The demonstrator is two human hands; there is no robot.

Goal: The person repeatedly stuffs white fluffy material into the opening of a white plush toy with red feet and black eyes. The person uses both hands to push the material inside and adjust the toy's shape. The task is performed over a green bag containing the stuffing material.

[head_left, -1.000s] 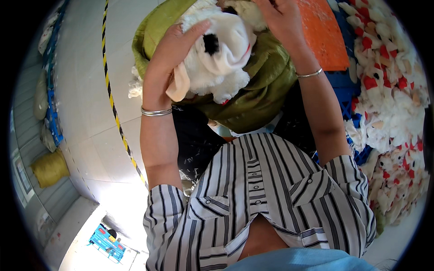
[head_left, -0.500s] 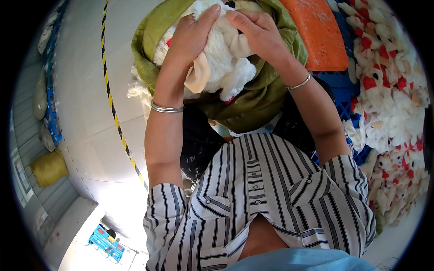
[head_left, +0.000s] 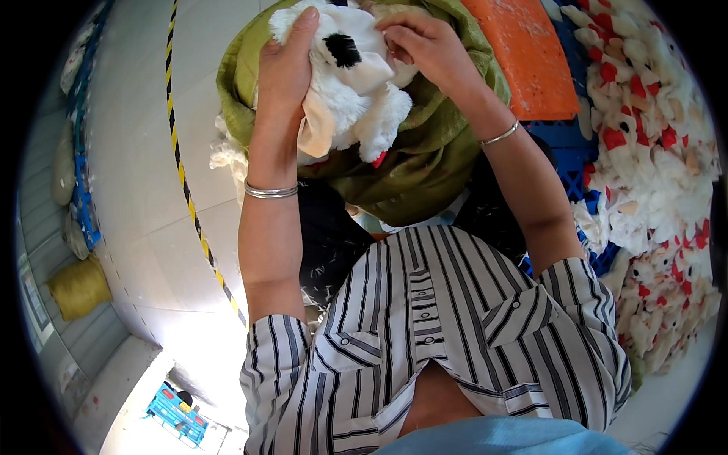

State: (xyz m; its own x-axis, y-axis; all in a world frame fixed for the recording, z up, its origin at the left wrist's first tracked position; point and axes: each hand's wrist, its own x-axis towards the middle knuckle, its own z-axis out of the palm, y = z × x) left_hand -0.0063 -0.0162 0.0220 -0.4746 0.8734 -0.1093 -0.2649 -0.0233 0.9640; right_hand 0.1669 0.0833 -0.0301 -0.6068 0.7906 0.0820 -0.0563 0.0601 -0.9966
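A limp white plush toy skin (head_left: 353, 102) with a black fur patch, a beige ear-like flap and a bit of red hangs over the mouth of an olive-green sack (head_left: 394, 186). My left hand (head_left: 287, 72) is closed round its left side, thumb on top and pointing up. At its right edge my right hand (head_left: 432, 49) has thumb and forefinger pinched together on the fabric. Whether those fingertips hold anything besides the plush is too small to tell. More white plush lies inside the sack under the piece, partly hidden by it.
An orange board (head_left: 527, 64) lies right of the sack, beside a blue plastic crate (head_left: 557, 152). Along the right is a large heap of white and red plush skins (head_left: 656, 167). Yellow-black floor tape (head_left: 180, 171) runs at left; a yellow sack (head_left: 80, 288) and blue cart (head_left: 178, 413) stand beyond.
My left hand has moved left and turned the plush, so its black patch now shows. The right hand has drawn its fingers in to a pinch at the plush's right edge.
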